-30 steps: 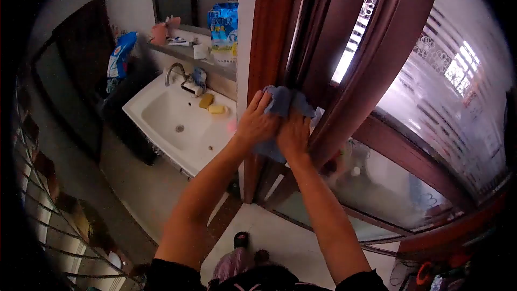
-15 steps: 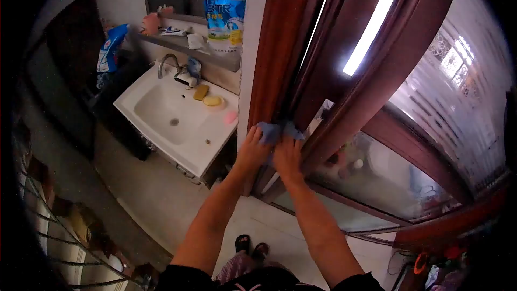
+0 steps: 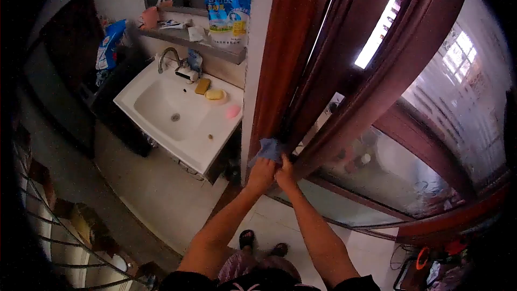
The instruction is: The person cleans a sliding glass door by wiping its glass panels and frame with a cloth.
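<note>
We count two hands on one cloth [image 3: 270,149]: our left hand [image 3: 262,174] grips its lower edge, our right hand [image 3: 284,173] meets its right side, though we cannot tell whether it grasps. Nearby we count one sink [image 3: 188,144], one tap [image 3: 161,63] and two blue bags [image 3: 229,5]. The cloth looks grey-blue and crumpled, against the reddish-brown door frame [image 3: 291,37].

A shelf [image 3: 186,43] carries a blue bag [image 3: 229,11] and a pink container [image 3: 150,18].
</note>
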`<move>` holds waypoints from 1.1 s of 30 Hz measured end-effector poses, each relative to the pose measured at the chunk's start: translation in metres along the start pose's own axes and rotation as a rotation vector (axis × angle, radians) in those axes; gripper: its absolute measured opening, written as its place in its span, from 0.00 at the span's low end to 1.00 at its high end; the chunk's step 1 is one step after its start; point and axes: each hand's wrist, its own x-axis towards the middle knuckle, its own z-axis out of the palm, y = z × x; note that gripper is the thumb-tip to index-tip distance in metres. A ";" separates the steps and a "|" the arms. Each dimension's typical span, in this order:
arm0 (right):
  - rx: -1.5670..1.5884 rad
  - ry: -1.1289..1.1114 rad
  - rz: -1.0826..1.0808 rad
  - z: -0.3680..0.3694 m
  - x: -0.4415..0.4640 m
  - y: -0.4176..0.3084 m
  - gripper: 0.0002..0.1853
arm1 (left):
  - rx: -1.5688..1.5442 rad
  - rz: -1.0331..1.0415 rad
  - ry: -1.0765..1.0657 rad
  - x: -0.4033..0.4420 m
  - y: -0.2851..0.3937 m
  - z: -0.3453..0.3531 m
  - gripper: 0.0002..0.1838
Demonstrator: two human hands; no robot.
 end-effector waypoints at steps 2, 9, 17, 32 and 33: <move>0.412 -0.052 0.116 -0.009 -0.010 -0.036 0.35 | -0.284 -0.257 -0.053 -0.008 0.015 -0.010 0.20; 0.658 -0.037 0.111 -0.066 -0.065 -0.116 0.33 | -0.961 -0.467 0.035 -0.019 0.029 -0.067 0.30; 0.839 -0.327 0.430 -0.099 -0.108 -0.112 0.25 | -1.399 -0.612 -0.092 -0.002 0.108 -0.133 0.30; 0.073 -0.114 -0.153 -0.188 -0.139 -0.105 0.17 | -1.364 -0.888 0.090 -0.075 0.107 -0.089 0.39; 0.138 -0.138 -0.149 -0.191 -0.139 -0.107 0.16 | -1.506 -0.949 0.124 -0.085 0.107 -0.077 0.40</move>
